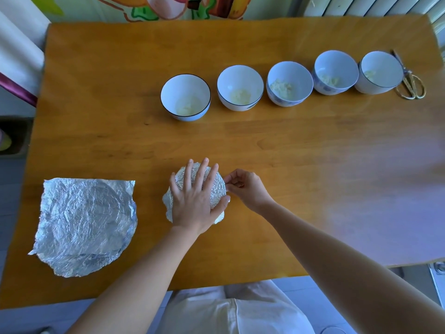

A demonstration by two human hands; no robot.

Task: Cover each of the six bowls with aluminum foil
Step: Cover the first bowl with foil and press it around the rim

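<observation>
On the left of the table [265, 145], the spare foil sheets [84, 225] lie crumpled, not used yet. Next over, near the front edge, the first bowl sits under its foil cover [218, 189]. Hands are both on it: left hand [192, 201] is spread flat on top, pressing down, and right hand [248, 189] is pinching the foil cover at the rim. So I'd say one nearly done, five to go. The back row of five open bowls [239, 88] each has a bit of pale food [281, 89] at the bottom. Scissors [411, 85] sit far right.
</observation>
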